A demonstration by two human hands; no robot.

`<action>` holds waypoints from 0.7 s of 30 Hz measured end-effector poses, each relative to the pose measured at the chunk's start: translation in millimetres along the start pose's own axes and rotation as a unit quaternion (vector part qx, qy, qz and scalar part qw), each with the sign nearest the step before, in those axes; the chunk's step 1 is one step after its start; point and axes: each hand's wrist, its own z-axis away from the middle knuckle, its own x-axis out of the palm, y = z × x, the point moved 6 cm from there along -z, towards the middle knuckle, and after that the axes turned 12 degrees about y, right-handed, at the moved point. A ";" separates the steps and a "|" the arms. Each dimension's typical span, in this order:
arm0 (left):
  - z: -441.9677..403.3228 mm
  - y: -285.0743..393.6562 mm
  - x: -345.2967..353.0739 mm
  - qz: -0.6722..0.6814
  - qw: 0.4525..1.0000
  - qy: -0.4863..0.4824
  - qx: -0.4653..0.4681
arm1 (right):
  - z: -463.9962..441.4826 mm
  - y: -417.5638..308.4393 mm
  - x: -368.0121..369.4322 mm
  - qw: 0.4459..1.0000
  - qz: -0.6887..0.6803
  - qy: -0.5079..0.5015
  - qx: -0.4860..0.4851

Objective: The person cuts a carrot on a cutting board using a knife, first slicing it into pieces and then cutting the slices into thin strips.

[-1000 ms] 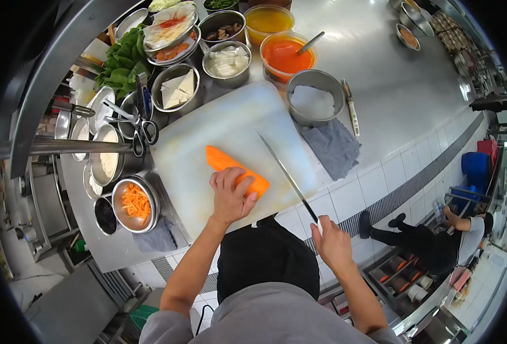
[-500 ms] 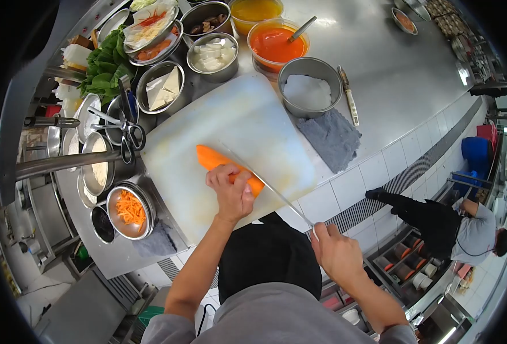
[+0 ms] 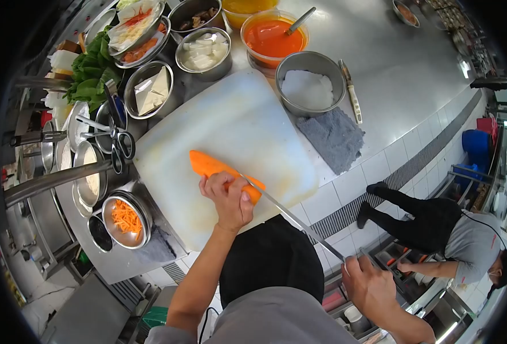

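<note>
A peeled orange carrot [image 3: 203,163] lies slantwise on the white cutting board [image 3: 242,120], near its front edge. Closed over the carrot's middle is my left hand [image 3: 228,199], its fingers curled on top and holding it against the board. My right hand [image 3: 371,285] grips a long, thin knife [image 3: 303,226] by the handle, out beyond the board's front right side. The blade runs up and left from that hand, and its far end lies at the carrot's right side. My fist hides most of the knife's handle.
Left of the board stand a bowl of shredded carrot [image 3: 126,221], scissors [image 3: 119,146] and a bowl of white slabs [image 3: 150,94]. Behind are an orange sauce tub [image 3: 270,39] and a metal bowl [image 3: 309,86]. A grey cloth [image 3: 332,140] lies right. Another person [image 3: 465,235] bends over containers.
My right hand has drawn the knife back, down and to the right, so less blade lies over the carrot. My left hand still holds the carrot. The other person has leaned and reached down.
</note>
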 end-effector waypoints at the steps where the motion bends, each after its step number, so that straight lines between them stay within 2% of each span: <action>1: 0.0 0.3 0.3 0.001 1.000 -0.002 0.000 | -0.3 -0.3 -0.2 1.000 -0.002 -0.004 -0.001; 11: -0.6 -0.5 1.2 -0.012 1.000 0.002 0.002 | -51.5 -19.5 29.7 0.999 -0.020 0.000 -0.042; 21: -6.4 3.9 6.1 -0.030 0.999 -0.007 0.025 | -122.0 -47.1 59.8 0.993 -0.041 0.094 -0.063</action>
